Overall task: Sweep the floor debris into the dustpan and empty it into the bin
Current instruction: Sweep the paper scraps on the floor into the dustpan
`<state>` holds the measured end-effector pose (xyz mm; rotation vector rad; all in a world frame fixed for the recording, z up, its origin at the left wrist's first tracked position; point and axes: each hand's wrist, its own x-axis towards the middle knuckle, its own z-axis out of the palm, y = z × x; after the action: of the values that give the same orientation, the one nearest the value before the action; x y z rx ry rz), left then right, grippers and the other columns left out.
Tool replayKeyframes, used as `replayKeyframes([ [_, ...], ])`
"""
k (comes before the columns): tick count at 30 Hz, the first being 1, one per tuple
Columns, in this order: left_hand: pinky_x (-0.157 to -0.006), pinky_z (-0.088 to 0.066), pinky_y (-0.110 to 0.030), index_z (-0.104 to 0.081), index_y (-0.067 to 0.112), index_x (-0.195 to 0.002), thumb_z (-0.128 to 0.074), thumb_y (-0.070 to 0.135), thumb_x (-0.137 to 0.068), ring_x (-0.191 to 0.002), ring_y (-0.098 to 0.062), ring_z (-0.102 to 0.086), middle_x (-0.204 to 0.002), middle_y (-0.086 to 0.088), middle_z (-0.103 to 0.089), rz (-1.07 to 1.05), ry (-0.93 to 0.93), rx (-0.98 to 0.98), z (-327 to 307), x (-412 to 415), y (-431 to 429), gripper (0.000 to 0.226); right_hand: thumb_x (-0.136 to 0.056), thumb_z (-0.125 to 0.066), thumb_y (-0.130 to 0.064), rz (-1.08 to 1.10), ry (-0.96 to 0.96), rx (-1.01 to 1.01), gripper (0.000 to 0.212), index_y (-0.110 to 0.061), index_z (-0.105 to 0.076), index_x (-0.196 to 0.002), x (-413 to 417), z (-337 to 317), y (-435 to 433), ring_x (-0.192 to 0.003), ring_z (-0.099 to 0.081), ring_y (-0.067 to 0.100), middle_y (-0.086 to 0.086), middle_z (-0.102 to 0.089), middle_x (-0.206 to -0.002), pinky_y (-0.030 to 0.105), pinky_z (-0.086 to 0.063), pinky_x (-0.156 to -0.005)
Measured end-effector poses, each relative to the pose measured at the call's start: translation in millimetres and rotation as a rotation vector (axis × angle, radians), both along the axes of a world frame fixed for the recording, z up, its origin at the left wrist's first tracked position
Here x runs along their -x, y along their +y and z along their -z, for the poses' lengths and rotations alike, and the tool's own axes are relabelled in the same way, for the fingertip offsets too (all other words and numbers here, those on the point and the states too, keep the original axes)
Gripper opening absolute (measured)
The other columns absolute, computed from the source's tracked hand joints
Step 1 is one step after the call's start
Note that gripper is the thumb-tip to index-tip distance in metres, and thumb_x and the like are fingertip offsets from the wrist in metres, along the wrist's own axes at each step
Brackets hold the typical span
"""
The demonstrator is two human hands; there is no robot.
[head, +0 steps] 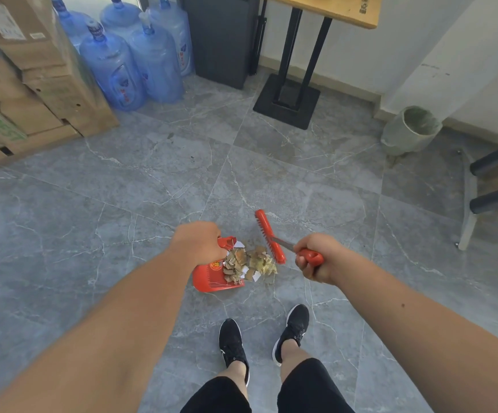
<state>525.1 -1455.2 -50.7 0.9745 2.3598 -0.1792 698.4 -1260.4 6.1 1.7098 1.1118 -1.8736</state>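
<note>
A red dustpan sits on the grey tiled floor just ahead of my feet. My left hand grips its handle from above. A pile of brown and white paper scraps lies across the pan's mouth, partly inside and partly on the floor. My right hand grips the red handle of a small broom. The red broom head stands right behind the scraps, on their far right side. A grey bin lined with a bag stands at the far right by the wall.
Cardboard boxes are stacked at the left. Several blue water jugs stand behind them. A dark cabinet and a table's black base are at the back. A chair frame juts in at the right. My black shoes are below.
</note>
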Motion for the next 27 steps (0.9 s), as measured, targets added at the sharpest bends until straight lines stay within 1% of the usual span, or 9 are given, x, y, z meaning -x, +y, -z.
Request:
replayKeyframes([
  [2, -0.063, -0.042, -0.030, -0.064, 0.023, -0.080, -0.064, 0.048, -0.079, -0.076, -0.020, -0.061, -0.079, 0.006, -0.062, -0.007, 0.002, -0.011, 1, 2, -1, 0.026, -0.094, -0.042, 0.001, -0.001, 0.010, 0.014, 0.005, -0.001, -0.047, -0.093, 6, -2, -5, -0.035, -0.044, 0.009, 0.007, -0.049, -0.041, 0.013, -0.031, -0.028],
  [5, -0.063, -0.044, -0.029, -0.062, 0.022, -0.074, -0.065, 0.049, -0.077, -0.074, -0.021, -0.062, -0.075, 0.005, -0.061, -0.008, 0.004, -0.022, 2, 3, -3, 0.028, -0.093, -0.045, -0.001, 0.003, 0.011, 0.019, 0.005, 0.001, -0.049, -0.096, 15, 2, -11, -0.039, -0.046, 0.009, 0.008, -0.053, -0.052, 0.013, -0.033, -0.030],
  [10, -0.066, -0.045, -0.030, -0.058, 0.023, -0.075, -0.064, 0.047, -0.078, -0.078, -0.021, -0.061, -0.080, 0.005, -0.061, -0.014, -0.015, -0.005, -1, 7, -4, 0.025, -0.093, -0.047, -0.001, 0.013, 0.028, 0.019, 0.012, -0.002, -0.048, -0.104, 29, 8, -13, -0.038, -0.047, 0.010, 0.010, -0.050, -0.063, 0.014, -0.034, -0.030],
  [13, -0.065, -0.045, -0.030, -0.052, 0.021, -0.067, -0.066, 0.045, -0.079, -0.073, -0.022, -0.060, -0.074, 0.004, -0.060, -0.016, -0.022, -0.002, -2, 6, -5, 0.030, -0.092, -0.048, -0.002, 0.020, 0.034, 0.018, 0.016, -0.003, -0.047, -0.108, 39, 10, -11, -0.037, -0.047, 0.010, 0.010, -0.048, -0.066, 0.014, -0.034, -0.030],
  [16, -0.068, -0.047, -0.032, -0.054, 0.022, -0.072, -0.066, 0.049, -0.082, -0.077, -0.023, -0.062, -0.082, 0.002, -0.064, -0.014, -0.026, -0.001, -2, 8, -5, 0.031, -0.092, -0.048, -0.002, 0.003, 0.031, 0.002, 0.019, -0.002, -0.047, -0.111, 49, 10, -7, -0.037, -0.048, 0.010, 0.010, -0.048, -0.069, 0.015, -0.034, -0.030],
  [18, -0.068, -0.046, -0.033, -0.056, 0.023, -0.074, -0.064, 0.051, -0.082, -0.078, -0.022, -0.062, -0.084, 0.002, -0.064, -0.010, -0.030, -0.002, -2, 10, -4, 0.030, -0.092, -0.047, -0.003, -0.015, 0.039, -0.009, 0.014, -0.002, -0.048, -0.106, 54, 8, -7, -0.037, -0.048, 0.010, 0.010, -0.048, -0.067, 0.014, -0.034, -0.030],
  [21, -0.067, -0.047, -0.033, -0.055, 0.023, -0.071, -0.064, 0.050, -0.082, -0.075, -0.021, -0.061, -0.078, 0.004, -0.061, -0.014, -0.042, -0.001, -2, 13, -2, 0.030, -0.092, -0.047, -0.003, -0.045, 0.043, -0.019, 0.005, -0.004, -0.048, -0.096, 57, 6, -7, -0.039, -0.046, 0.010, 0.008, -0.045, -0.063, 0.013, -0.032, -0.032],
  [24, -0.068, -0.047, -0.033, -0.053, 0.024, -0.072, -0.064, 0.049, -0.083, -0.076, -0.022, -0.061, -0.080, 0.003, -0.061, -0.021, -0.054, 0.001, -5, 16, 1, 0.030, -0.091, -0.047, -0.003, -0.060, 0.049, -0.026, 0.003, -0.006, -0.047, -0.090, 56, 4, -6, -0.040, -0.045, 0.010, 0.007, -0.042, -0.064, 0.012, -0.030, -0.034],
  [27, -0.067, -0.048, -0.033, -0.050, 0.024, -0.068, -0.065, 0.050, -0.083, -0.076, -0.022, -0.061, -0.078, 0.004, -0.060, -0.026, -0.059, 0.009, -5, 19, 2, 0.033, -0.091, -0.048, -0.002, -0.054, 0.034, -0.022, 0.003, -0.005, -0.048, -0.094, 52, 6, -4, -0.039, -0.046, 0.010, 0.008, -0.043, -0.065, 0.013, -0.030, -0.035],
])
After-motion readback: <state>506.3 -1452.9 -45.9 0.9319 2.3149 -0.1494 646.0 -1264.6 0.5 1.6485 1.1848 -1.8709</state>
